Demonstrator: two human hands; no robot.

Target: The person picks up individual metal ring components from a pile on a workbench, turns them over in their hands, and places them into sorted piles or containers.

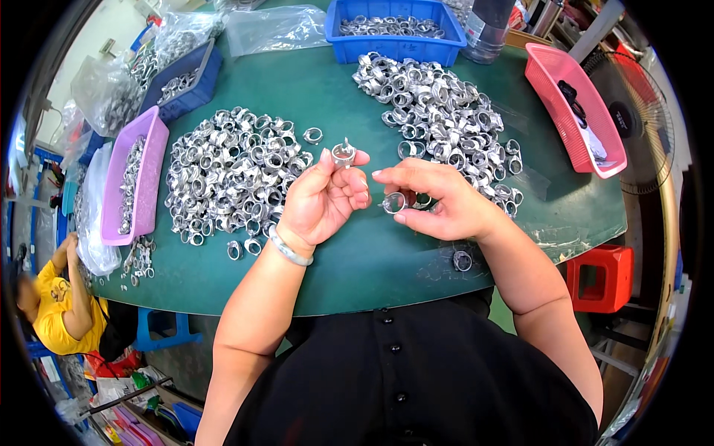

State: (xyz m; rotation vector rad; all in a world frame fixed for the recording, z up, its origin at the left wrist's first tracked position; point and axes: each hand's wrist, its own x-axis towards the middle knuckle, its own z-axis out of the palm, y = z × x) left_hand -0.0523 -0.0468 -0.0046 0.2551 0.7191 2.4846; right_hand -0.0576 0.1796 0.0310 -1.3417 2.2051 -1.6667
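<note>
L grip (325, 199), palm turned up, has a small metal ring (343, 161) pinched btwn thumb & index, w/ a thin prong sticking up; other fingers curled. R grip (450, 199), just right of it & palm down, is closed on a second ring (386, 204) at the thumb tip, index arched above; another bit of ring metal shows behind, partly hidden by fingers. Grips near each other, not touching.

Both over a green worktop (335, 89). Left of L grip: big ring pile (230, 175). Beyond R grip, running along its right side too: another pile (446, 111). Loose ring (313, 135) just beyond L grip, to its left; one more stray ring (462, 263) nearer the body than R grip, beside the forearm. Pale bangle (288, 249) on wrist below L grip.

Farther out: blue bin (394, 52) w/ rings, straight beyond both grips; pink basket (550, 89) w/ dark-handled item, far right of R grip; lilac bin (146, 186) w/ metal pcs, past the pile left of L grip. Well off left of L grip, a person in yellow top (71, 312).
</note>
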